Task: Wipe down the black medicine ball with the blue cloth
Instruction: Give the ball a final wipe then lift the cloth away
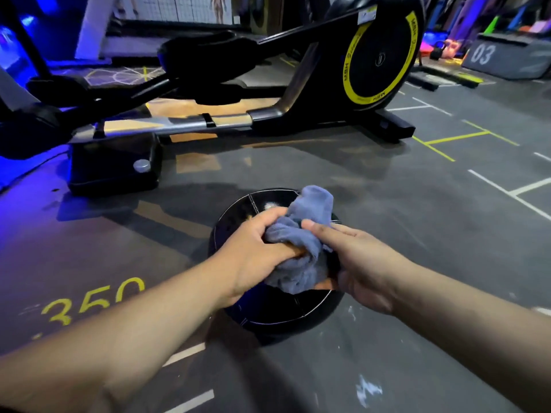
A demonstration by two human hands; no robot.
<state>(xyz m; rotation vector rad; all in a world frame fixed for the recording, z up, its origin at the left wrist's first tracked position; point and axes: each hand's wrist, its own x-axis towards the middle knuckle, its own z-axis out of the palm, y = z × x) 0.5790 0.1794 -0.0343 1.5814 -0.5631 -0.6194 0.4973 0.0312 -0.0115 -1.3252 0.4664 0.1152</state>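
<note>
Before you, the grey floor [417, 234] with painted lines carries the black medicine ball [283, 317], an exercise machine [298, 120] behind it, and a grey box [507, 55] farther away.

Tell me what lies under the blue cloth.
The black medicine ball lies under the bunched blue cloth, which the left hand and right hand grip. The ball's top beneath cloth and hands is hidden. Whether cloth touches ball cannot be told.

One ball [283, 317], near centre on the floor. One cloth [301, 242]. Two hands: the left hand [256, 251] and the right hand [360, 263]. One exercise machine [226, 123], far, with one yellow-ringed wheel [380, 55]. One grey box [507, 58], far right. One painted number [92, 299], near left.
</note>
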